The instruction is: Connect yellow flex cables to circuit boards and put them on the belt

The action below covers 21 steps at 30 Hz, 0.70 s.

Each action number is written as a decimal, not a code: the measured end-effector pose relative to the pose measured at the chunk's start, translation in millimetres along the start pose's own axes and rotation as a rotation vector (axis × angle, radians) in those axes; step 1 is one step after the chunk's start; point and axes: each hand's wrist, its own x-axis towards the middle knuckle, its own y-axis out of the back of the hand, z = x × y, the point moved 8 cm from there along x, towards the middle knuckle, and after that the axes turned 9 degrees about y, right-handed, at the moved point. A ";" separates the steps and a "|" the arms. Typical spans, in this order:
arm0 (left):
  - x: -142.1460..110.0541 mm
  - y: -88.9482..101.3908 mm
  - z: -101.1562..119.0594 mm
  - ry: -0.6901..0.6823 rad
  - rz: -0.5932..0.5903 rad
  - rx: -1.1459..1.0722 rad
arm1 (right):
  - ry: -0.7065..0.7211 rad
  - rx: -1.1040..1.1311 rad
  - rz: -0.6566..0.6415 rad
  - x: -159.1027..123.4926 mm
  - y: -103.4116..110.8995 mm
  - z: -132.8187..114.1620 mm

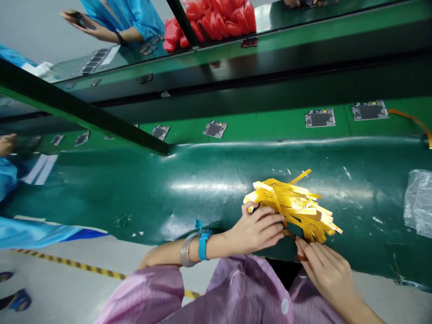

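A loose pile of yellow-orange flat flex cables (293, 204) lies on the green mat at the bench's near side. My left hand (258, 227) is at the pile's left edge, its fingers curled, and one strip's end runs under its fingertips. My right hand (326, 265), just below the pile, pinches a brownish-orange flex cable (301, 258) between thumb and fingers. A short stretch of strip (288, 232) shows between the two hands. The fingers partly hide how the cable lies.
Beyond the green mat (118, 180), circuit boards (320, 118) lie spaced along a green conveyor. A slanted green post (84, 112) crosses at left. Clear plastic bags (418, 202) lie at right. Red bags (216, 20) and a co-worker's arm (111, 33) appear across the line.
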 end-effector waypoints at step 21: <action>53.0 -5.3 -95.3 0.568 -0.347 -0.394 | 0.219 -0.058 0.127 20.3 42.4 10.9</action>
